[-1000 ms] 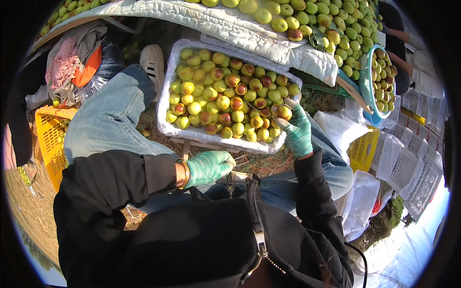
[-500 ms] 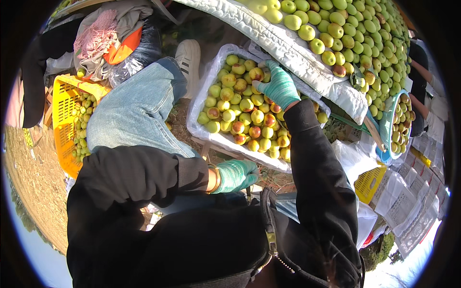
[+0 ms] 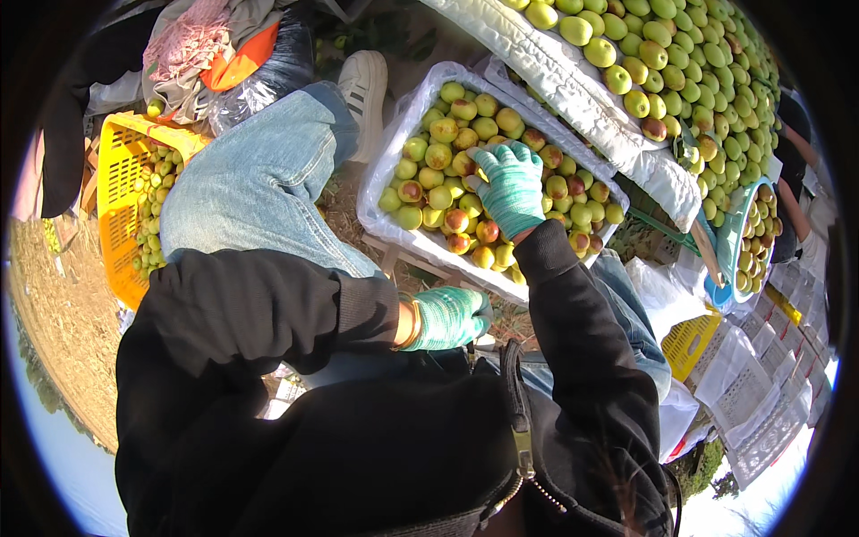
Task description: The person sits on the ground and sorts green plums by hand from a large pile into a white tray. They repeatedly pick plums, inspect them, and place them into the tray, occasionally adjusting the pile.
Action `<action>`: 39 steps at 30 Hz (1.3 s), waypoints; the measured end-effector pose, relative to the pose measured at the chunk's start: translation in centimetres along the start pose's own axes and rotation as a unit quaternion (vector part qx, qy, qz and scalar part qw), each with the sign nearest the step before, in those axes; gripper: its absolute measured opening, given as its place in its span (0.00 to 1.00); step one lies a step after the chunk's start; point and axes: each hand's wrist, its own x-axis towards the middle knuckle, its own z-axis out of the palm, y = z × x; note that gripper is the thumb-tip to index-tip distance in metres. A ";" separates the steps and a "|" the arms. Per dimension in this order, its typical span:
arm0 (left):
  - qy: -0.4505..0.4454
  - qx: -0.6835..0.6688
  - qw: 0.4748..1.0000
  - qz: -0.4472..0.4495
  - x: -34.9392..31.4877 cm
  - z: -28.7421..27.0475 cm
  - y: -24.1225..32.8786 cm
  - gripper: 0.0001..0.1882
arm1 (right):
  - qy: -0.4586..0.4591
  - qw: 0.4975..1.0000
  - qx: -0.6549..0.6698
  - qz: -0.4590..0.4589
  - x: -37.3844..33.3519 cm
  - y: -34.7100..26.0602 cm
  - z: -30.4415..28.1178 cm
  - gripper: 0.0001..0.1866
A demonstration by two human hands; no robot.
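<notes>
My right hand point(image 3: 514, 186), in a green knitted glove, lies palm down on the jujubes point(image 3: 447, 183) in a crate lined with white plastic point(image 3: 380, 234). Its thumb and fingers are apart and touch the fruit; no jujube shows lifted in it. The jujubes are green with red-brown patches. Nearer my body, below the crate's front side, my left hand point(image 3: 452, 318) wears a matching glove, with a bracelet at the wrist. Its fingers are curled closed, and the palm side is hidden.
At the upper right a padded white cloth edge point(image 3: 555, 76) borders a large heap of green jujubes point(image 3: 707, 80). A blue basket point(image 3: 732, 255) of fruit stands at the right. Left of my leg is a yellow crate point(image 3: 112, 228) with more jujubes. Another person's arm point(image 3: 792, 134) shows far right.
My right hand has moved from the far right edge of the lined crate toward its middle, nearer to me. The view has shifted slightly; my left hand stays closed in about the same place.
</notes>
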 end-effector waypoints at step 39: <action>0.403 0.265 0.844 -0.234 16.4 -27.5 1.0 0.23 | -0.017 0.885 0.049 0.463 -5.1 20.9 -3.7 0.27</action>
